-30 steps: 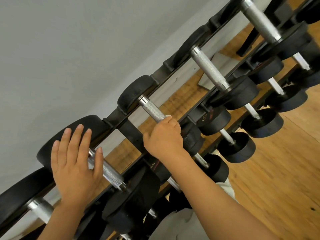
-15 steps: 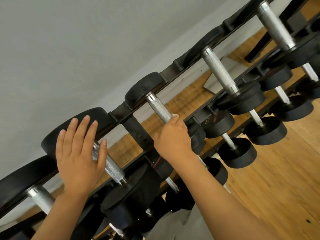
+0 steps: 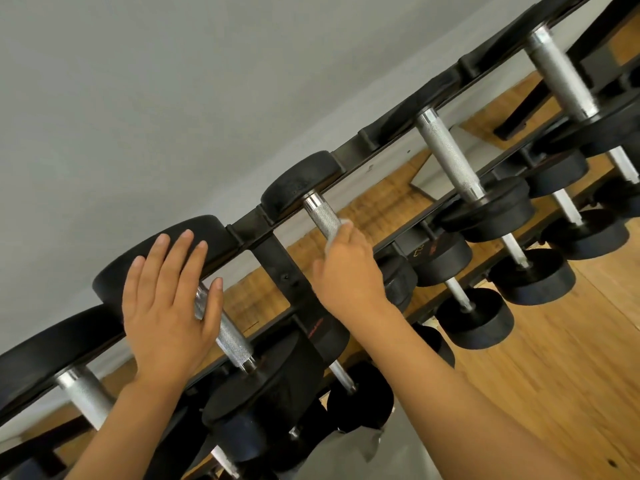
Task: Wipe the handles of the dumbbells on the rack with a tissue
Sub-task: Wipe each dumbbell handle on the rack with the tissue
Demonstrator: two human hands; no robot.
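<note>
A black rack (image 3: 273,251) carries rows of black dumbbells with knurled silver handles. My right hand (image 3: 346,268) grips one top-row handle (image 3: 320,216) near its lower half, fingers curled round it with a white tissue (image 3: 337,230) showing between fingers and metal. My left hand (image 3: 169,306) lies flat with straight fingers on the neighbouring handle (image 3: 232,337) to the left, fingertips reaching the dumbbell's black head (image 3: 162,244). More handles (image 3: 450,157) sit bare to the right.
A grey wall (image 3: 173,98) stands behind the rack. Lower rack tiers hold smaller dumbbells (image 3: 474,317) with thin handles. The floor (image 3: 554,375) is wooden. Another large dumbbell handle (image 3: 83,393) sits at the lower left.
The view has shifted, sliding the rack rightward and down in frame. My right hand stays wrapped on the same handle and sits slightly lower along it. My left hand keeps resting flat.
</note>
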